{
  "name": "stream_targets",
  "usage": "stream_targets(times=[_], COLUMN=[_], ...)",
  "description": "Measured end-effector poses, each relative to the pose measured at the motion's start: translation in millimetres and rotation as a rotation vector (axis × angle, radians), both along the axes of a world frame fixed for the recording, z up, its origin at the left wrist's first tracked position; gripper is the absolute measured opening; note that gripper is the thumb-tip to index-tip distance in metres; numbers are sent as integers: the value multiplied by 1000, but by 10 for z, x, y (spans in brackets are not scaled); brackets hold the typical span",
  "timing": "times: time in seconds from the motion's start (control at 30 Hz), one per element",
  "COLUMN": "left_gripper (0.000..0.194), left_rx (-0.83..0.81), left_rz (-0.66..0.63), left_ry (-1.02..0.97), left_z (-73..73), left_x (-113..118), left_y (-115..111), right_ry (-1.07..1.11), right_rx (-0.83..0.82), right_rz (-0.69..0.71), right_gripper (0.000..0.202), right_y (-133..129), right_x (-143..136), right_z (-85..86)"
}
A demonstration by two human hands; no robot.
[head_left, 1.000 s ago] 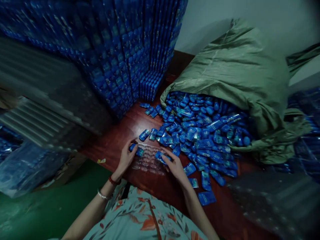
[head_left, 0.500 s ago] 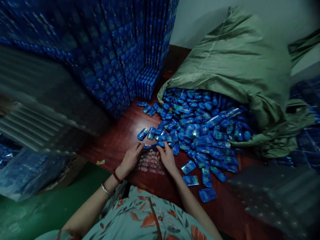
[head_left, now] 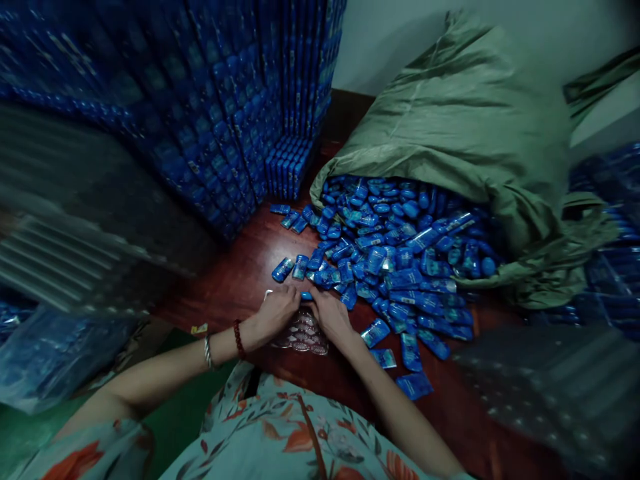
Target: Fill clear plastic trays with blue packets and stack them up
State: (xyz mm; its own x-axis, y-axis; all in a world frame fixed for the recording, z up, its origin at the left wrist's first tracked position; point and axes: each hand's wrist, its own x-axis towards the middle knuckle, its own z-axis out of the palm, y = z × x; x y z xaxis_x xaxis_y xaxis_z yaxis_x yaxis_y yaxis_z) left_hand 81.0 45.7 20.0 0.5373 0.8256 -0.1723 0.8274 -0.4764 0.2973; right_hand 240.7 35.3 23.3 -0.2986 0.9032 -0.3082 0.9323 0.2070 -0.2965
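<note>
We wear a pale blue-green cloth garment (head_left: pixel 270 443), printed with orange and dark leaves. A narrow brown strip (head_left: pixel 312 433) goes down its front. The left sleeve (head_left: pixel 95 453) has the same print. Around our left wrist (head_left: pixel 250 333) we have a red-brown beaded bracelet (head_left: pixel 239 339) and a twisted silver-coloured bangle (head_left: pixel 207 352).

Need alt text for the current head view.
A person's left hand and right hand nearly meet over a clear molded tray on a red-brown table, a blue pack showing between them. At right, loose blue packs spill from a green sack; stacked blue packs rise at left.
</note>
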Motion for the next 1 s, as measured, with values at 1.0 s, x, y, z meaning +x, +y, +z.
stream_targets(times=[1.0], left_gripper=[20], left_rx=[100], left_rz=[636], left_ry=[-606], left_z=[120], left_x=[-786], left_y=[-632], right_ry=[727], right_rx=[135], right_rz=[-351], right_gripper=[29], right_y=[-281], right_x=[542], right_z=[55])
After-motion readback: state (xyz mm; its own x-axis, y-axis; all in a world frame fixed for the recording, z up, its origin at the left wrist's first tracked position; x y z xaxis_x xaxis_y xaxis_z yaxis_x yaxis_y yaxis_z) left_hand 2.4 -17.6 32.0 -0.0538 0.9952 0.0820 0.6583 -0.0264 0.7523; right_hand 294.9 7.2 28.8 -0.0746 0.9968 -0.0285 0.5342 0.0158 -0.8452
